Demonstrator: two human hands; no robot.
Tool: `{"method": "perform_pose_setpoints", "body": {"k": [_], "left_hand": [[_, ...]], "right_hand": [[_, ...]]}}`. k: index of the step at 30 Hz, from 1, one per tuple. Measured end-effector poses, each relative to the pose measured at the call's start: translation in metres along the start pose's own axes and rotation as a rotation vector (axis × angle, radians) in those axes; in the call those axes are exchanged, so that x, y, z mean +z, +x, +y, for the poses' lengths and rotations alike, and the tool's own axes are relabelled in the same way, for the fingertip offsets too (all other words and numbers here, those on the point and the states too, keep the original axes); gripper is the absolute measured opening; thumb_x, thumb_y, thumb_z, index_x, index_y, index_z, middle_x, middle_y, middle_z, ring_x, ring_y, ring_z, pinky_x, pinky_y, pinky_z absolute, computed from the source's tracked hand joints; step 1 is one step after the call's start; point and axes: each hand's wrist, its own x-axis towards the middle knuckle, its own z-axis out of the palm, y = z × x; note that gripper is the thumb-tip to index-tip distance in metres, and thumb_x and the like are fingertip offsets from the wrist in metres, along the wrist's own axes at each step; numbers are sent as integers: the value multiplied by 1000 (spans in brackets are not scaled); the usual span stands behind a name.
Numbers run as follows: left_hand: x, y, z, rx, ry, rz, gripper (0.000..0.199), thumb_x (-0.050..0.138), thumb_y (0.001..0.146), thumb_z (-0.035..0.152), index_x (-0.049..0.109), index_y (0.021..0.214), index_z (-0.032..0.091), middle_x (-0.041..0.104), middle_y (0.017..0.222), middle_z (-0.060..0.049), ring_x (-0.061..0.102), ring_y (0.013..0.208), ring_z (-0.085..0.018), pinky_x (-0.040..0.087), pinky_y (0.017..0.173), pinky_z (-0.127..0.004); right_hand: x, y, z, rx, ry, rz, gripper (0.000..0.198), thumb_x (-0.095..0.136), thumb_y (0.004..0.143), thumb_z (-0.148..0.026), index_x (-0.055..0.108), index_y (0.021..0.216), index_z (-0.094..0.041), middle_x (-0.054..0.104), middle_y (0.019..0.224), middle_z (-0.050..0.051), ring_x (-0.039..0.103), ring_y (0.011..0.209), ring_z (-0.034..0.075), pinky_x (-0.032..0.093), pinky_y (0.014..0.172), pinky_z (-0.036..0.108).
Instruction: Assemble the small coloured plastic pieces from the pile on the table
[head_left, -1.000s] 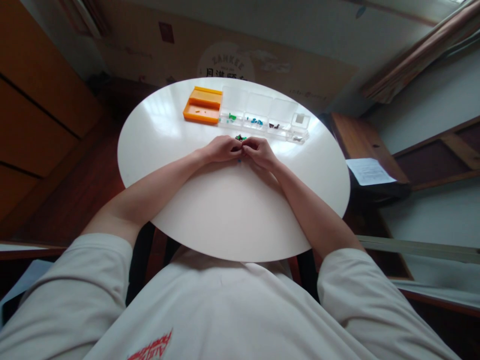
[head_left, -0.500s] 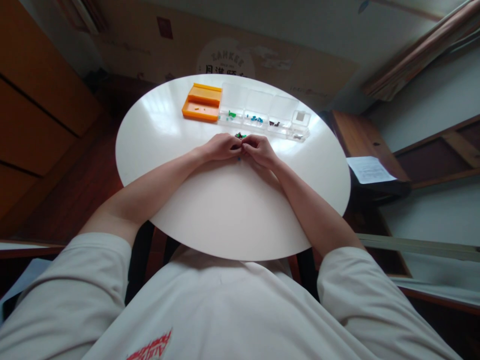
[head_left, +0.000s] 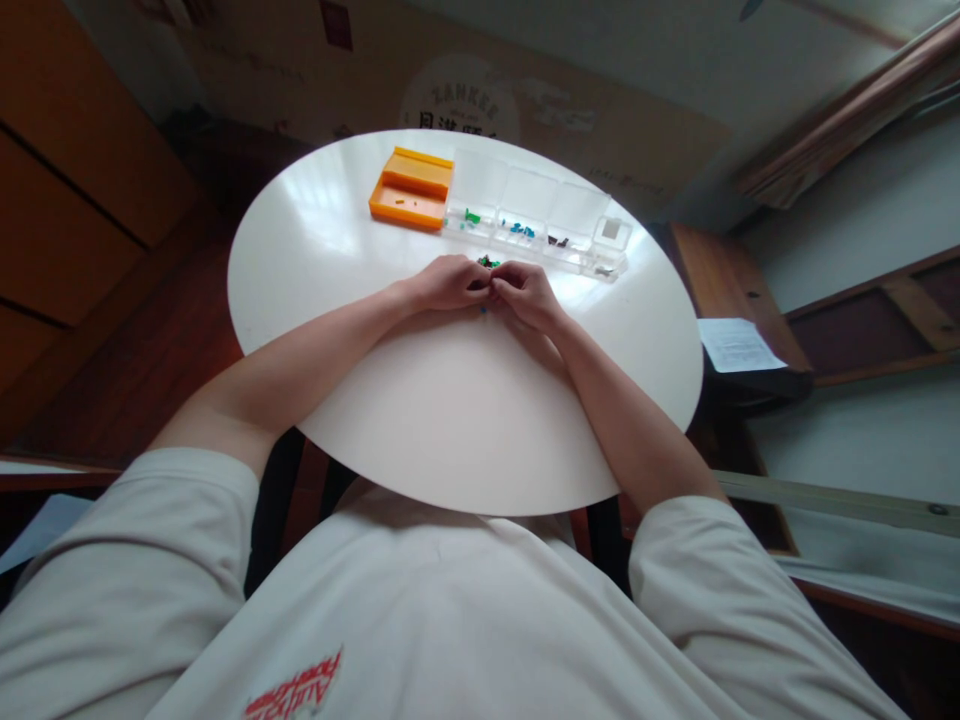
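My left hand (head_left: pixel 454 283) and my right hand (head_left: pixel 526 293) meet over the white table, fingers pinched together. From behind the fingertips shows a cluster of tiny building blocks (head_left: pixel 488 262), green and dark brown; its lower part is hidden by the fingers, and both hands appear to grip it. A small blue block (head_left: pixel 484 310) lies on the table just below the hands. Farther off, a clear compartment box (head_left: pixel 510 250) stands with its lids up. In it are green pieces (head_left: pixel 472 215), blue pieces (head_left: pixel 521 230) and dark brown pieces (head_left: pixel 558 241).
Beside the clear box, at its left, is an open orange box (head_left: pixel 410 212) with a few small orange pieces. The round white table (head_left: pixel 450 420) fills the middle. To the right, a paper sheet (head_left: pixel 739 345) lies by a wooden cabinet (head_left: pixel 709 265).
The whole view has shifted slightly. Both hands stay together with their fingers pinched, and only small finger movement, if any, shows.
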Motion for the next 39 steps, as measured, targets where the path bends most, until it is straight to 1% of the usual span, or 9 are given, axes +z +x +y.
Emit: {"method": "perform_pose_setpoints", "body": {"k": [6,11,19,26,33,39], "left_hand": [[2,1,-3,-5,-15,-22,31,48,79,38,71,80,16,69,73,-5,61,74,-17,36,66,-25],[0,2,-2,-4,-14,-33,31,48,79,39,70,77,17,69,71,-5,60,69,-16,35,63,-24],[-5,0,6,-26,52,-47,35,46,83,41,72,86,18,71,79,-5,60,68,-15,34,61,-23],[-3,1,2,0,42,-41,35,45,84,43,71,87,19,71,78,-4,58,65,-14,31,57,-23],[-4,0,2,6,49,-42,36,44,84,43,71,86,20,71,77,-4,57,63,-13,30,57,-23],[-2,1,0,-1,26,-30,34,46,83,43,71,83,20,70,75,-4,56,61,-13,29,56,-23]], "right_hand": [[0,-1,-2,16,-12,9,13,59,74,-27,62,81,-17,62,67,1,57,64,13,50,61,26],[0,-2,-5,26,2,12,13,60,73,-29,61,78,-17,62,65,0,56,61,13,49,58,25],[1,-1,-6,28,29,20,12,58,70,-25,62,77,-16,63,65,0,56,59,12,48,58,26],[0,-1,-9,14,23,14,14,57,69,-24,63,77,-15,63,65,0,56,60,12,48,59,25],[0,-1,-9,4,23,16,14,57,68,-24,63,77,-15,63,66,0,56,59,12,48,59,25],[0,-1,-11,20,34,16,12,57,68,-23,62,76,-15,62,63,0,56,59,12,48,59,25]]}}
